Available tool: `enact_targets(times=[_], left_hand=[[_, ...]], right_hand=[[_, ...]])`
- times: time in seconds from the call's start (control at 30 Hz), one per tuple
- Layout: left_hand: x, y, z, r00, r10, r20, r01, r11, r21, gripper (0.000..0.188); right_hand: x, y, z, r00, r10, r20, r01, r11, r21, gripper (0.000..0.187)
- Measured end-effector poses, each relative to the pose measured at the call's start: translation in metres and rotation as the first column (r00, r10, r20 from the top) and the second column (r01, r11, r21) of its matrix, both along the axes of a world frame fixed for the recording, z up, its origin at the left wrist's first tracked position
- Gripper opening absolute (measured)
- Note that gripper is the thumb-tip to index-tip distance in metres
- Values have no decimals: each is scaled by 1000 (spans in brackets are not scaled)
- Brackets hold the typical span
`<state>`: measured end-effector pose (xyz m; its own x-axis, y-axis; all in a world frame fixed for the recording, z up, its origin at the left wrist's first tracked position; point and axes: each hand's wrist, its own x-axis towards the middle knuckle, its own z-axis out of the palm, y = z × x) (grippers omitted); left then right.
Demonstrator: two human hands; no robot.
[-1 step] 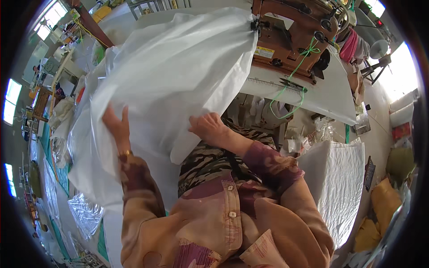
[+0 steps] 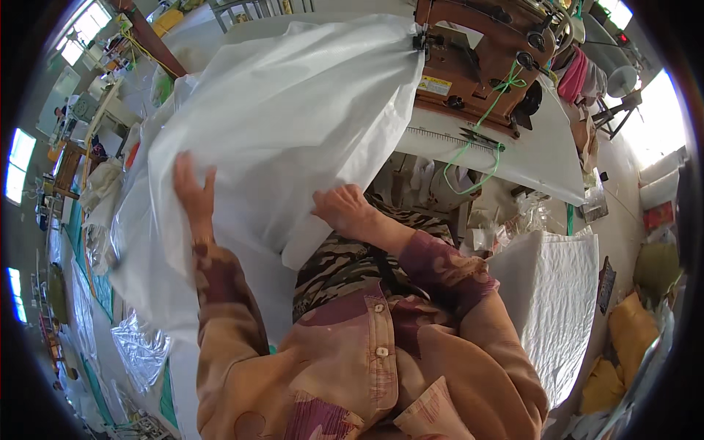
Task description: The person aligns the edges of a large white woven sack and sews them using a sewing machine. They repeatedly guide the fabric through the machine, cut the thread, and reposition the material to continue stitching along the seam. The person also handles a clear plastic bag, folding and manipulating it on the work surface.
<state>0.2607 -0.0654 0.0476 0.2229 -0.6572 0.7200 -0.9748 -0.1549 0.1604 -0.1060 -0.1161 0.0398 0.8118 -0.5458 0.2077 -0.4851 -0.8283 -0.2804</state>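
A large translucent white plastic sheet (image 2: 286, 110) drapes over the table and hangs down toward my lap. Its right edge runs up to the needle area of a brown sewing machine (image 2: 477, 66). My left hand (image 2: 195, 192) lies against the left part of the sheet, fingers stretched and thumb apart, slightly blurred. Near my lap, my right hand (image 2: 343, 208) is closed on the sheet's near right edge, its fingertips partly hidden. Small black thread snips (image 2: 480, 138) and a green cord (image 2: 469, 189) lie by the front edge of the machine table.
The machine table (image 2: 543, 165) has a ruler strip along its front edge. A stack of white quilted material (image 2: 550, 308) stands to my right, beside yellow sacks (image 2: 631, 337). Silvery foil-like material (image 2: 141, 350) lies on the left, and a wooden post (image 2: 150, 40) rises at the far left.
My left hand has slid slightly away from me along the sheet, and the folds around it have shifted. The right hand has barely moved.
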Motion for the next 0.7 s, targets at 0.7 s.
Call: enact_targets(times=[0.7], left_hand=[[-240, 25, -37, 737, -602, -308, 612, 788, -75, 26]], right_hand=[[-179, 71, 19, 902, -403, -156, 431, 871, 236, 34]])
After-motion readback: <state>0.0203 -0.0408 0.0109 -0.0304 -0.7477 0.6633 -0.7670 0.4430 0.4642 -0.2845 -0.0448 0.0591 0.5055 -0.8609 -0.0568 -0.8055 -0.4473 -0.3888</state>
